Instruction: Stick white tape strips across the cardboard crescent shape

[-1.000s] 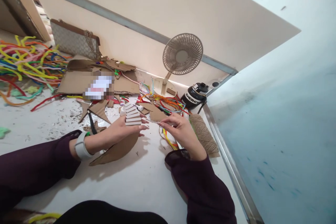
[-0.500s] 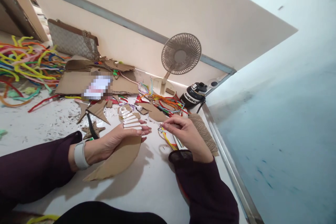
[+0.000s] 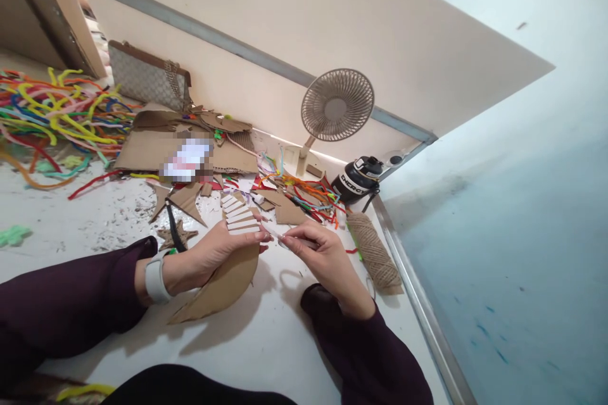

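Note:
My left hand (image 3: pixel 216 251) grips a curved cardboard piece (image 3: pixel 221 288), whose lower part hangs out below the palm. White strips (image 3: pixel 241 218) lie in a fanned row across its upper end, above my left thumb. Close to the left fingertips, my right hand (image 3: pixel 316 250) pinches a thin white strip (image 3: pixel 274 231), its tip pointing at the cardboard. Whether that tip touches the left fingers is too small to tell.
Pipe cleaners (image 3: pixel 57 114) are heaped at the left. Cardboard scraps (image 3: pixel 137 145), a blurred phone (image 3: pixel 190 159) and a cardboard star (image 3: pixel 177 235) lie ahead. A fan (image 3: pixel 336 107), a black bottle (image 3: pixel 356 178) and a twine roll (image 3: pixel 375 250) stand or lie to the right.
A longer white strip now shows in my right hand, which has come a little nearer to the left fingers. The view has shifted, so the surroundings appear further right.

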The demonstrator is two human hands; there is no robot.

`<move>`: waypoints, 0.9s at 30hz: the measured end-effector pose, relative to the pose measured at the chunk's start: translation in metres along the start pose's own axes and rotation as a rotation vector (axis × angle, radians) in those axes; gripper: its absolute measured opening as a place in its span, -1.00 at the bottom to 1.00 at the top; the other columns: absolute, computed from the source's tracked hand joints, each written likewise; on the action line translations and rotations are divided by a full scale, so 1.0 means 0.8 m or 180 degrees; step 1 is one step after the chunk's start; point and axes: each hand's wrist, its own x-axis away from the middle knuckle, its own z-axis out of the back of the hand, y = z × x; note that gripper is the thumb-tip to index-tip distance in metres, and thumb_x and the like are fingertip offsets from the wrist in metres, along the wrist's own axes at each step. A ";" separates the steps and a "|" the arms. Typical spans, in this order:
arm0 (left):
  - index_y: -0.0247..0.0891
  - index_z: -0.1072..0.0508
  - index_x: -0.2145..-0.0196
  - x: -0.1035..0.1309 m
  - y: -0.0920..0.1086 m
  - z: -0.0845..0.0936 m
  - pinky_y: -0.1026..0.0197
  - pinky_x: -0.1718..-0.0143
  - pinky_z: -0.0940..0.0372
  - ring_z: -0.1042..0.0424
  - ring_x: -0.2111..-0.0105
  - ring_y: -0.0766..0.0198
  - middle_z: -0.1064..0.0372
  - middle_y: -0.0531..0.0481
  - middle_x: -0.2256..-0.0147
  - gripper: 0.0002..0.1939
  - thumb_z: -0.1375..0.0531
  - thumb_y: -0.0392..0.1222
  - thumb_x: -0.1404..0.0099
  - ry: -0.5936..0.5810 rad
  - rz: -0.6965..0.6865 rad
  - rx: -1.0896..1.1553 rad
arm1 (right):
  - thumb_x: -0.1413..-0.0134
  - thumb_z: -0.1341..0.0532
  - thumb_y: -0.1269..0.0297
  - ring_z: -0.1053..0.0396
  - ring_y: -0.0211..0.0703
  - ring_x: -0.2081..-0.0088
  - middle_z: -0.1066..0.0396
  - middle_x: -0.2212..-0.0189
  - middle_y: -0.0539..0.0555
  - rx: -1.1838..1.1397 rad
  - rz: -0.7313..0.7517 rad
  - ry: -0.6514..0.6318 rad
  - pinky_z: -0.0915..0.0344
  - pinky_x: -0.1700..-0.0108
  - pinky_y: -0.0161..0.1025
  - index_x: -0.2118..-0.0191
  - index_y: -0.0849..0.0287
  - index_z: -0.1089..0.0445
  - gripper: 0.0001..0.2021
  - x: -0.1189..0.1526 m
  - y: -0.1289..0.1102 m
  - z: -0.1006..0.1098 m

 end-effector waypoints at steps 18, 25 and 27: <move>-0.28 -0.43 0.23 -0.007 -0.035 0.014 0.16 0.18 -0.36 -0.46 0.36 0.28 -0.47 0.03 0.40 -0.69 -0.38 -0.16 -0.10 -0.0340 0.0194 -0.0096 | -0.14 -0.25 0.22 -0.42 -0.18 0.37 -0.50 0.43 0.06 0.0402 0.0057 0.0524 -0.28 0.31 -0.27 0.37 0.18 -0.51 -0.84 0.003 -0.011 0.014; -0.24 -0.36 0.11 -0.002 -0.035 0.012 0.18 0.20 -0.32 -0.44 0.35 0.28 -0.45 0.04 0.37 -0.54 -0.40 -0.17 -0.07 -0.0300 0.0161 -0.0276 | -0.22 -0.18 0.28 -0.40 -0.14 0.34 -0.47 0.43 0.10 0.1325 0.0526 0.1028 -0.26 0.28 -0.25 0.33 0.21 -0.49 -0.82 0.005 -0.001 -0.024; -0.26 -0.34 0.09 -0.001 -0.033 0.009 0.20 0.18 -0.31 -0.45 0.32 0.27 -0.48 0.03 0.35 -0.48 -0.43 -0.20 -0.02 -0.0185 0.0206 -0.0385 | -0.25 -0.14 0.30 -0.39 -0.13 0.34 -0.45 0.42 0.11 0.1773 0.0656 0.1125 -0.24 0.26 -0.24 0.31 0.21 -0.49 -0.80 0.007 0.004 -0.042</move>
